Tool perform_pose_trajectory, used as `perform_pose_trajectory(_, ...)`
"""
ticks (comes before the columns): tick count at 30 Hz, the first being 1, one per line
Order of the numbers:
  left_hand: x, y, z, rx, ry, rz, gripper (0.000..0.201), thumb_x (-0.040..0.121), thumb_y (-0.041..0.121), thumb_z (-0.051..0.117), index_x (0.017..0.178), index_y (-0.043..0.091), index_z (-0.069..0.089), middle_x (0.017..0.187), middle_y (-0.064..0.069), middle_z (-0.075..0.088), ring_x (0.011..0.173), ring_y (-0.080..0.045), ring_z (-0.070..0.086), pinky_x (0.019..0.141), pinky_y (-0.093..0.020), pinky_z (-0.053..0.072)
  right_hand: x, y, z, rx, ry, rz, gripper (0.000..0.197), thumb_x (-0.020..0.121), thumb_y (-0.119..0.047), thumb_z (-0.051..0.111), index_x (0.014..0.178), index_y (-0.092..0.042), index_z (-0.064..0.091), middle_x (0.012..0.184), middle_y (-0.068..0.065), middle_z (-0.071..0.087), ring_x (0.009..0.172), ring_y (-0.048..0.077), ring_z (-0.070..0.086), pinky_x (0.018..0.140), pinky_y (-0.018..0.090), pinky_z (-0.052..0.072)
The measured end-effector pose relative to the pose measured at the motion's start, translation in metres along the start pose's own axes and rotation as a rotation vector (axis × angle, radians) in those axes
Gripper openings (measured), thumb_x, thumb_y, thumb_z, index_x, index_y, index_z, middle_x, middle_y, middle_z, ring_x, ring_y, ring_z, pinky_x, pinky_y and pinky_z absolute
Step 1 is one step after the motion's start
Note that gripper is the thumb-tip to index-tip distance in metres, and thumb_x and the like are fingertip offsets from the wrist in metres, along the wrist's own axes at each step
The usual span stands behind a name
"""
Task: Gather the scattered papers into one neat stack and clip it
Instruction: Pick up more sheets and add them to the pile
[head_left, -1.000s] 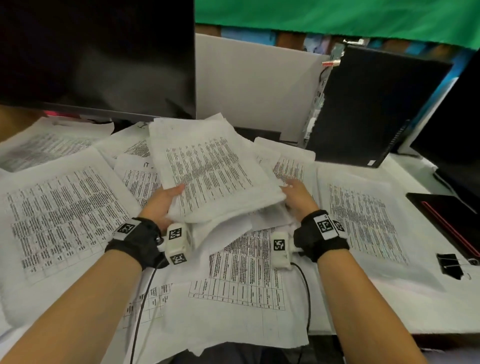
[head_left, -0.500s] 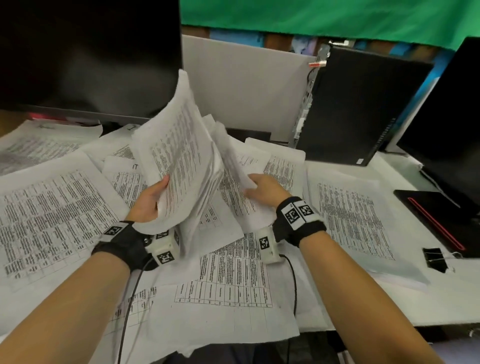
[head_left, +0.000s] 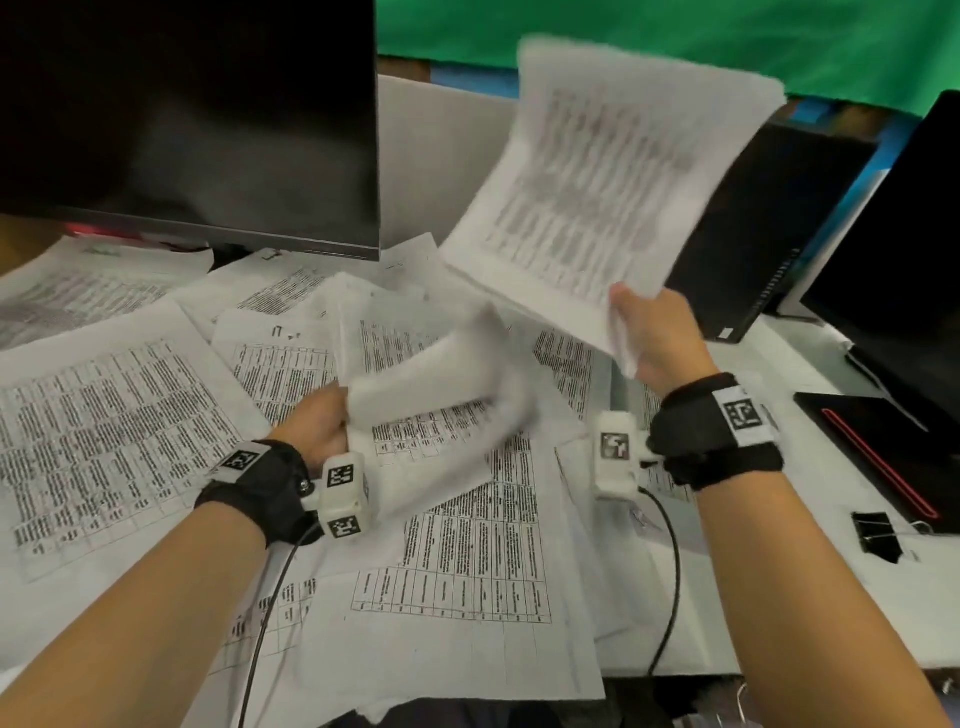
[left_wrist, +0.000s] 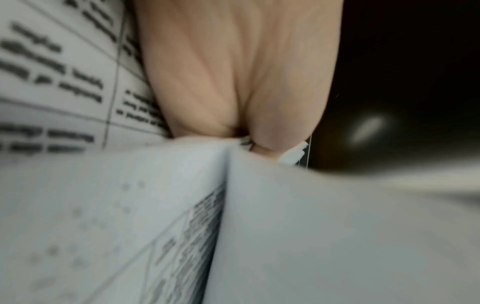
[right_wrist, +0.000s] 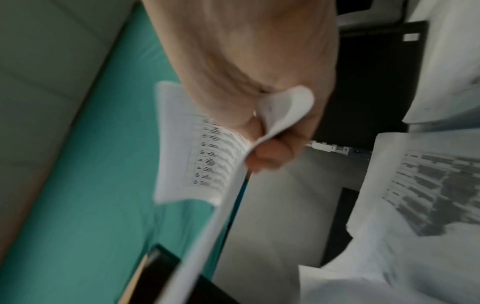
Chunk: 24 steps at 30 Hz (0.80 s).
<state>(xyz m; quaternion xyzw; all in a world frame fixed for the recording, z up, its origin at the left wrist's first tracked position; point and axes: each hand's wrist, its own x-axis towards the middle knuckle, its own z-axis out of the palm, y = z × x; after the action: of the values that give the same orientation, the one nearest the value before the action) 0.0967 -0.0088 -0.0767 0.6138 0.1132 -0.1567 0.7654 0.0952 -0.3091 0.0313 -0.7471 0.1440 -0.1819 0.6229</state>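
Papers (head_left: 613, 176) above right hand (head_left: 662, 340)

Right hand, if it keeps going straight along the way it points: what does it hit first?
Probably the black computer tower. The right hand, gripping a raised sheet, points up and away over the desk toward it. Depth is unclear, so it could pass the tower's left edge.

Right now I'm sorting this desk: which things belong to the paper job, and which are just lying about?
Job:
- sheets in right hand
- bundle in left hand
- loose papers on desk
- binder clip

Lying about:
- monitor
- computer tower
- black notebook
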Motion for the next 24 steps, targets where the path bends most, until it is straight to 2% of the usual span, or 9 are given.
perform_pose_trajectory(3, 0.006, -0.001, -0.001, -0.081, 0.007, -0.016, 0.031, 0.098, 0.005, 0.042, 0.127, -0.005, 0.049, 0.094, -0.018, 0.072, 0.08, -0.026, 0.07, 0.063, -0.032, 0.057, -0.013, 0.022, 0.02, -0.269, -0.302, 0.1, 0.022, 0.092, -0.019, 0.06, 0.11, -0.007, 0.066, 0.105, 0.004, 0.071, 0.098, 0.024, 0.066, 0.081, 0.031, 0.056)
perform_pose_trajectory(5, 0.003, 0.002, -0.001, -0.112, -0.039, -0.002, 0.031, 0.1, 0.011, 0.043, 0.128, -0.002, 0.05, 0.098, -0.015, 0.072, 0.083, -0.024, 0.071, 0.063, -0.031, 0.058, -0.023, 0.036, 0.035, -0.39, -0.474, 0.177, 0.014, 0.095, -0.019, 0.059, 0.107, -0.014, 0.064, 0.096, -0.005, 0.067, 0.089, 0.014, 0.062, 0.066, 0.022, 0.048)
perform_pose_trajectory(7, 0.001, 0.001, 0.001, -0.098, -0.045, 0.0, 0.029, 0.102, 0.019, 0.041, 0.124, 0.004, 0.053, 0.097, -0.011, 0.071, 0.079, -0.02, 0.07, 0.054, -0.026, 0.057, -0.024, 0.048, 0.044, -0.488, -0.545, 0.22, 0.022, 0.096, -0.021, 0.059, 0.117, -0.013, 0.063, 0.107, -0.002, 0.068, 0.092, 0.015, 0.062, 0.065, 0.022, 0.046)
perform_pose_trajectory(11, 0.005, 0.001, 0.0, -0.186, -0.044, 0.0, 0.038, 0.102, 0.025, 0.04, 0.134, 0.006, 0.047, 0.117, -0.015, 0.066, 0.092, -0.024, 0.071, 0.061, -0.034, 0.06, -0.01, 0.055, 0.043, -0.492, -0.497, 0.248, 0.035, 0.096, -0.021, 0.061, 0.128, -0.008, 0.06, 0.121, 0.006, 0.066, 0.11, 0.026, 0.061, 0.099, 0.04, 0.049)
perform_pose_trajectory(14, 0.005, 0.002, 0.003, -0.196, -0.101, -0.007, 0.038, 0.101, 0.034, 0.038, 0.124, 0.009, 0.055, 0.115, -0.014, 0.067, 0.091, -0.021, 0.071, 0.063, -0.032, 0.06, -0.013, 0.061, 0.042, -0.677, -0.62, 0.203, 0.04, 0.093, -0.033, 0.064, 0.126, -0.012, 0.062, 0.122, 0.004, 0.066, 0.113, 0.027, 0.06, 0.105, 0.044, 0.045)
perform_pose_trajectory(18, 0.011, -0.002, -0.001, -0.098, -0.131, 0.033, 0.047, 0.095, -0.002, 0.048, 0.14, 0.01, 0.042, 0.127, -0.018, 0.059, 0.098, -0.028, 0.066, 0.064, -0.036, 0.06, -0.029, 0.065, 0.049, -0.754, -0.827, 0.13, 0.042, 0.096, -0.034, 0.059, 0.132, -0.013, 0.056, 0.126, 0.003, 0.064, 0.115, 0.026, 0.06, 0.103, 0.042, 0.048)
perform_pose_trajectory(21, 0.013, -0.003, -0.01, -0.153, -0.066, 0.057, 0.046, 0.095, -0.005, 0.044, 0.139, 0.009, 0.041, 0.118, -0.017, 0.063, 0.095, -0.029, 0.067, 0.06, -0.038, 0.06, -0.03, 0.054, 0.036, -0.721, -0.733, 0.121, 0.035, 0.099, -0.038, 0.052, 0.117, -0.009, 0.061, 0.109, 0.004, 0.066, 0.098, 0.022, 0.064, 0.089, 0.035, 0.054)
perform_pose_trajectory(23, 0.012, -0.001, -0.011, -0.181, -0.022, 0.065, 0.035, 0.097, 0.002, 0.045, 0.132, 0.006, 0.047, 0.096, -0.01, 0.073, 0.081, -0.022, 0.072, 0.054, -0.032, 0.058, -0.027, 0.047, 0.02, -0.815, -0.567, 0.143, 0.041, 0.1, -0.041, 0.049, 0.097, -0.003, 0.062, 0.093, 0.011, 0.067, 0.079, 0.023, 0.065, 0.078, 0.034, 0.057)
perform_pose_trajectory(24, 0.012, 0.0, -0.012, -0.161, -0.003, 0.069, 0.033, 0.098, 0.007, 0.045, 0.131, 0.004, 0.049, 0.088, -0.005, 0.074, 0.074, -0.017, 0.073, 0.052, -0.027, 0.057, -0.026, 0.045, 0.013, -0.855, -0.581, 0.204, 0.043, 0.099, -0.041, 0.049, 0.095, -0.001, 0.062, 0.091, 0.014, 0.07, 0.075, 0.024, 0.066, 0.077, 0.035, 0.059)
